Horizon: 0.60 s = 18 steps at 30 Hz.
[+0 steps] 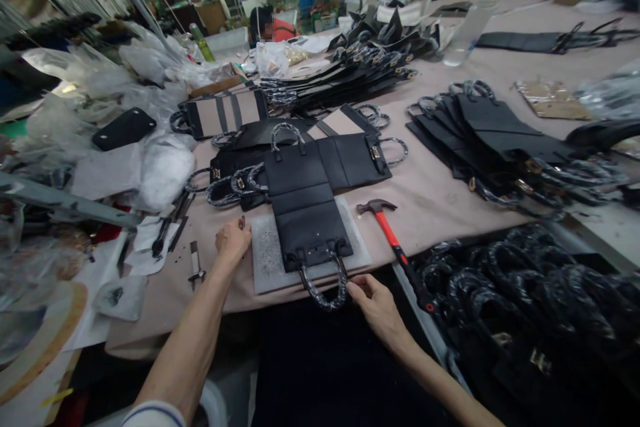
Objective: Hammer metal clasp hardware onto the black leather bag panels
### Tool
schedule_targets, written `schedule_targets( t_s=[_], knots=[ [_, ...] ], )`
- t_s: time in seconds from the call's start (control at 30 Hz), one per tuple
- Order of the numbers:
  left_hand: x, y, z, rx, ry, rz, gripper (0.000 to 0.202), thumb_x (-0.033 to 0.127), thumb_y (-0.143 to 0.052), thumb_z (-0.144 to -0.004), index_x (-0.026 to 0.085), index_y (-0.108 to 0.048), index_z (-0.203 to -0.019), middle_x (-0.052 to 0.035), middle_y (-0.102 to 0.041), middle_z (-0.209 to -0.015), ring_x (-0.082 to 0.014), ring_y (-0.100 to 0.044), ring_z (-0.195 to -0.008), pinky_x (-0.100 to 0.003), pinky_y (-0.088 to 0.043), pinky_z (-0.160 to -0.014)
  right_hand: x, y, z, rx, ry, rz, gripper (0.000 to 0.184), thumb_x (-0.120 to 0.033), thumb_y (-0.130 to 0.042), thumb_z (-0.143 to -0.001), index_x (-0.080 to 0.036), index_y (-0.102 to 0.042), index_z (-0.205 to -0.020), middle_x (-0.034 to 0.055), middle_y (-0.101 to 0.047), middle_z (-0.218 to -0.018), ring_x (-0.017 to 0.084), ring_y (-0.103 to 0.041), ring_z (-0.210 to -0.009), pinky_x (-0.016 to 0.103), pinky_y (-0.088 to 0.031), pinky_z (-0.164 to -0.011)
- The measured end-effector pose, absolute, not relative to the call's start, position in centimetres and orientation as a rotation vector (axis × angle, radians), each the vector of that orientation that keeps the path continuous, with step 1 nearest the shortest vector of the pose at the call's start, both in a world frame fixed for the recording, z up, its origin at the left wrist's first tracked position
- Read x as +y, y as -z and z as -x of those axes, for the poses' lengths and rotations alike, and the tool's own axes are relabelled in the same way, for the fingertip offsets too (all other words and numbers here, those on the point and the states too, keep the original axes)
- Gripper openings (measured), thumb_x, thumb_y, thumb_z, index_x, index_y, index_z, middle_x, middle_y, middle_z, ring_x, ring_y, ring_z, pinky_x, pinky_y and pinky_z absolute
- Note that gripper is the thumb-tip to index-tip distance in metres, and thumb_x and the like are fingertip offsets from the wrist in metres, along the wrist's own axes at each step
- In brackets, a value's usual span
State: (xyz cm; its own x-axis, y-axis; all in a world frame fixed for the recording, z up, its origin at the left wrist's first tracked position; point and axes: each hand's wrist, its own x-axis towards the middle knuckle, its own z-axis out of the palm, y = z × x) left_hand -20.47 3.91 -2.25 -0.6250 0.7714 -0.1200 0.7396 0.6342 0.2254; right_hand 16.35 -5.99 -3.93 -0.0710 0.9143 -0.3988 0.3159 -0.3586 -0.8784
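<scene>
Here's the desk [440, 203], pale and wide, and on it the black bag [305, 193] lies flat, long axis running near to far, far end leaning left. Its near half sits over the slab [265, 260], at the desk's near edge. The hammer [395, 240] lies to the right, head far, grip near. Now the handle [327, 305], looping off the bag's near end. The right hand [377, 303] is nearer to it, fingers narrow at the loop's right side; whether they grip, I can't tell. The left hand [233, 239] is left of the bag, fingers pinched on a small dark piece [243, 221], the bag to their right.
</scene>
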Motion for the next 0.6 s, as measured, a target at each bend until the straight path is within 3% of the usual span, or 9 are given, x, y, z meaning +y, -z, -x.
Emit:
schedule_targets(
  t_s=[0.27,0.47,0.6],
  knots=[
    [3.0,1.9,19.3,2.615,-0.467,-1.341,0.033,0.031,-0.059,-0.092,0.015,-0.074,-0.116,-0.0169,-0.074,-0.121,-0.0320,-0.068,-0.117,-0.037,-0.050,-0.098,-5.1,3.4,-14.3,-1.307,-1.762,1.535,0.047,-0.065,-0.061,-0.080,-0.019,-0.061,-0.079,0.0016,-0.064,-0.070,0.014,-0.054,-0.056,0.029,-0.040,-0.057],
    [6.7,-0.4,15.7,2.293,-0.847,-1.193,0.037,0.040,-0.057,-0.094,0.012,-0.074,-0.112,-0.0154,-0.077,-0.113,-0.0277,-0.071,-0.109,-0.034,-0.052,-0.096,-5.9,1.9,-17.6,-1.229,-1.781,1.502,0.048,-0.069,-0.062,-0.083,-0.021,-0.061,-0.084,-0.0025,-0.055,-0.063,0.010,-0.041,-0.050,0.026,-0.030,-0.051],
    [8.6,-0.5,14.0,2.136,-0.965,-1.019,0.048,0.044,-0.071,-0.079,0.009,-0.071,-0.111,-0.0159,-0.078,-0.099,-0.0305,-0.073,-0.100,-0.037,-0.056,-0.090,-6.8,2.9,-20.9,-1.297,-1.745,1.454,0.047,-0.075,-0.066,-0.070,-0.029,-0.066,-0.078,-0.0002,-0.055,-0.056,0.015,-0.043,-0.045,0.030,-0.030,-0.044]
  ],
)
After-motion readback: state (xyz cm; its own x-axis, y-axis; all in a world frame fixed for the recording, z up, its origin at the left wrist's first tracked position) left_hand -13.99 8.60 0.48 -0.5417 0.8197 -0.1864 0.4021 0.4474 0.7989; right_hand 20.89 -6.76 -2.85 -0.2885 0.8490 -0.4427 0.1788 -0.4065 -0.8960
